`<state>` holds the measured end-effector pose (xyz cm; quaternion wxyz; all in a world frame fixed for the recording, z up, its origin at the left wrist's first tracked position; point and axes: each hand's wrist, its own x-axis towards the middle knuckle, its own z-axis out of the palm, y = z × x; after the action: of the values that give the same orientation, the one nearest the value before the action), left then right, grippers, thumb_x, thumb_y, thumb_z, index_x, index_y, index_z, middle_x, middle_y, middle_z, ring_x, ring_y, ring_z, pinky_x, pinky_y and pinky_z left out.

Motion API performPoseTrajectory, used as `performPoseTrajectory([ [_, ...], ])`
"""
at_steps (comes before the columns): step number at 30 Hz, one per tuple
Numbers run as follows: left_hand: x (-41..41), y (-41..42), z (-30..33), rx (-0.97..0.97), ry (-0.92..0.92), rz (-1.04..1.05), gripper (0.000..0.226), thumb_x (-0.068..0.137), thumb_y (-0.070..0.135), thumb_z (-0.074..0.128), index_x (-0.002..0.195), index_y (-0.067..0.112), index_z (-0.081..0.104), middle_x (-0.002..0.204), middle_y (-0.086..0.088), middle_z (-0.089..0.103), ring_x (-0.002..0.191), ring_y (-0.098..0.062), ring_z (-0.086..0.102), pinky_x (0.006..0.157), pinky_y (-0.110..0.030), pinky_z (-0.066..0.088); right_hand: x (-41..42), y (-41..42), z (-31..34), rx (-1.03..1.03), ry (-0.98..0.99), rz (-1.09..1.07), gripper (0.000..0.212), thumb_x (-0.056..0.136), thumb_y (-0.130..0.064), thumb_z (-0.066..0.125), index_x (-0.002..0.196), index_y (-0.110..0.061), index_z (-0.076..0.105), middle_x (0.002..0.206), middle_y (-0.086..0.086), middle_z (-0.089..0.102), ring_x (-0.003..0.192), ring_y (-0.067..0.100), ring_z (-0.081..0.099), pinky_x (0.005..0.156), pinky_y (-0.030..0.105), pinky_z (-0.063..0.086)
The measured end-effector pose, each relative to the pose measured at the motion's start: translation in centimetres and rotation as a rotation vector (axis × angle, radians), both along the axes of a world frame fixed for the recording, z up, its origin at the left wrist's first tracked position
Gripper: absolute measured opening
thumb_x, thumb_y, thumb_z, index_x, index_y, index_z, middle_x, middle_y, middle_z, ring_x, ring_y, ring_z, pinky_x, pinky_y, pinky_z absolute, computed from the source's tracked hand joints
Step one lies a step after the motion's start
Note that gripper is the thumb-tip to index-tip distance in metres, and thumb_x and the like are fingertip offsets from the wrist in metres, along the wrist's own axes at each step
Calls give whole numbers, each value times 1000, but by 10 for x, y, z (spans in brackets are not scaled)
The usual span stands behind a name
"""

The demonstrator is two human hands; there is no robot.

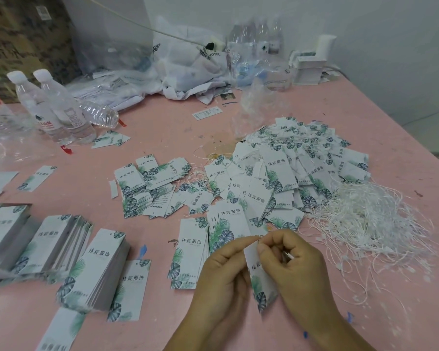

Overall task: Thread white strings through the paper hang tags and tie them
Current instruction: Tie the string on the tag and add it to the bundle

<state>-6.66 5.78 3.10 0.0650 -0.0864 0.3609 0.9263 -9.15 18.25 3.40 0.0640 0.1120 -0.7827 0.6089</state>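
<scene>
Head: two hands (pixel 259 272), one tag (pixel 260 279)

I sit at a pink table (pixel 162 127), its top scuffed and stained. Behind its far edge rises a plain white wall (pixel 365 26), evenly lit. Off the table's far left corner stands a stack of brown cardboard boxes (pixel 18 39). Beyond its right edge, pale floor (pixel 431 127) shows.

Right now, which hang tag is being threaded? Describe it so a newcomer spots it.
On the pink table, look to the near edge where both hands meet. The hang tag is pinched between the left hand and right hand. Unlike the tags lying flat nearby, it is lifted off the table.
</scene>
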Motion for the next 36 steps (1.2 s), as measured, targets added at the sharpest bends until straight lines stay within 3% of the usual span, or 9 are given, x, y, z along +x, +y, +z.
performPoseTrajectory([
  [7, 2, 3, -6, -95, -74, 119, 22, 71, 10, 82, 88, 2, 71, 80, -26, 68, 69, -30, 66, 68, -36, 55, 2, -1, 2, -29, -40, 63, 4, 81, -30, 66, 84, -31, 69, 66, 3, 62, 57, 13, 54, 55, 21, 47],
  [11, 0, -2, -8, -94, -63, 188, 16, 75, 14, 77, 86, 9, 68, 80, -18, 64, 71, -26, 60, 69, -37, 48, -6, 6, 4, -313, -162, 160, 26, 92, -42, 54, 104, -24, 69, 66, -3, 57, 50, 9, 46, 44, 21, 40],
  [14, -2, -5, -8, -83, -32, 285, 6, 83, 14, 66, 83, 10, 70, 82, -12, 66, 72, -19, 59, 67, -29, 48, -19, 21, 5, -434, -167, 83, 36, 94, -49, 52, 111, -22, 66, 84, 4, 65, 70, 16, 61, 62, 24, 54],
  [17, -3, -10, -9, -48, -20, 330, 10, 84, 15, 63, 80, 14, 72, 88, -12, 68, 70, -13, 60, 65, -24, 50, -25, 25, 3, -300, -109, -22, 39, 94, -56, 47, 109, -27, 68, 95, 0, 69, 90, 14, 66, 81, 22, 54],
  [19, -4, -14, -8, 11, -4, 327, 8, 84, 15, 64, 80, 15, 71, 91, -14, 68, 70, -13, 62, 63, -22, 54, -24, 24, 4, -165, -77, -84, 37, 94, -56, 42, 103, -32, 68, 91, -9, 69, 82, 5, 63, 71, 19, 53],
  [23, -7, -24, -3, 86, 4, 323, 8, 84, 15, 64, 79, 18, 70, 90, -12, 70, 65, -14, 62, 53, -22, 49, -24, 26, 6, -15, -85, -88, 34, 96, -52, 41, 89, -29, 65, 62, -16, 54, 55, -1, 45, 53, 13, 39],
  [29, -11, -36, 10, 117, -17, 365, 14, 84, 16, 53, 76, 18, 64, 69, -4, 67, 50, -11, 57, 43, -18, 46, -28, 25, 15, -558, -538, 163, 17, 79, -29, 65, 75, -14, 73, 53, -2, 39, 44, 7, 34, 38, 18, 33],
  [32, -10, -40, 15, 122, -4, 367, 9, 84, 17, 53, 78, 18, 59, 62, -1, 62, 47, -9, 54, 42, -16, 44, -30, 26, 18, -721, -630, 259, 11, 76, -16, 66, 77, -9, 75, 57, 2, 46, 46, 9, 41, 41, 20, 40],
  [36, -7, -43, 20, 136, 31, 356, 21, 87, 18, 51, 73, 22, 66, 56, 0, 55, 45, -7, 49, 41, -15, 44, -31, 29, 23, -826, -709, 375, 20, 78, -5, 58, 86, -4, 77, 63, 6, 55, 52, 11, 49, 47, 22, 46],
])
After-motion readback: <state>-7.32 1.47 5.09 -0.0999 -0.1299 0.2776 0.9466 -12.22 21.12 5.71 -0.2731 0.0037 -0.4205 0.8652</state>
